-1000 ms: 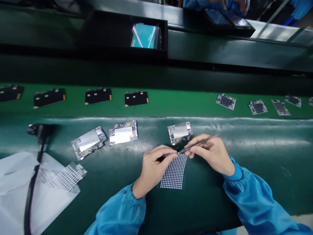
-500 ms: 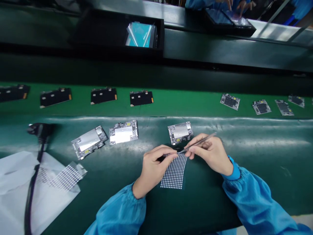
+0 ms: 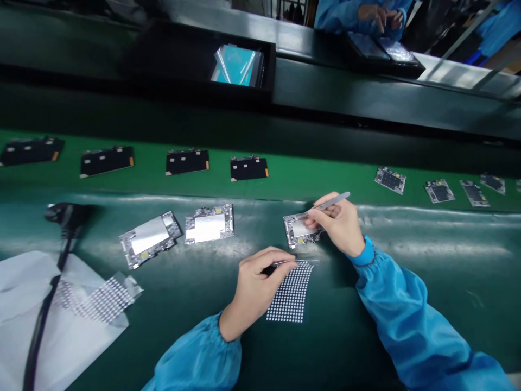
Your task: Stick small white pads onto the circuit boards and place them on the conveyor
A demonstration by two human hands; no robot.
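Observation:
My left hand (image 3: 260, 285) pinches the upper edge of a clear sheet of small white round stickers (image 3: 288, 301), which hangs or lies below its fingertips. My right hand (image 3: 337, 224) grips a pair of metal tweezers (image 3: 334, 201), their tips pointing down left over a circuit board (image 3: 296, 228) with a silver shield plate. The fingers hide the board's right part. Whether the tips touch the board or carry a sticker is too small to tell. Two similar boards, a middle one (image 3: 210, 224) and a tilted one (image 3: 148, 239), lie to the left on the green mat.
Several black-covered boards (image 3: 187, 162) and bare boards (image 3: 391, 180) sit on the green strip (image 3: 317, 182) behind. At left are a black plug with cable (image 3: 67, 217) and white paper (image 3: 93, 347) bearing another sticker sheet (image 3: 112, 298). A dark tray (image 3: 273, 70) stands behind; a co-worker's hands (image 3: 380, 17) show beyond.
My right hand has moved up and left with the tweezers, from the sticker sheet's top edge to over the nearby board. The left hand keeps its pinch. The black-covered boards have shifted right in view.

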